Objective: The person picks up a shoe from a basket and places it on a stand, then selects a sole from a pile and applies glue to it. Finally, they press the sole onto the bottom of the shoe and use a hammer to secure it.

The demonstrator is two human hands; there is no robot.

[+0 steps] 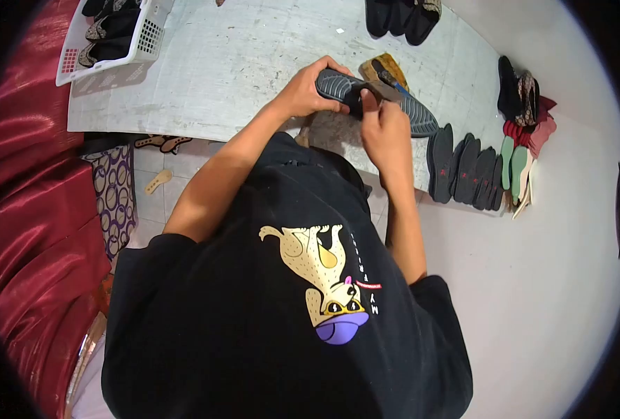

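Note:
My left hand (308, 89) is wrapped round the left end of a dark shoe (335, 84), its ridged grey sole turned up toward me. My right hand (386, 129) is closed, with its fingertips at the shoe's inner end. A flat brown piece (385, 91) shows at those fingertips; I cannot tell whether they grip it or the shoe. Just right of the hand, more ridged grey sole (419, 116) is visible. Behind the hands sits a yellow-brown block (371, 70), with a blue-handled brush (396, 80) lying across it.
Black insoles (466, 170) line the table's right edge, beside green insoles (519, 164). Black shoes (402, 19) stand at the back. A white basket (151, 38) of patterned shoes is at the left of the worn white table (212, 70). Red cloth (45, 230) hangs left.

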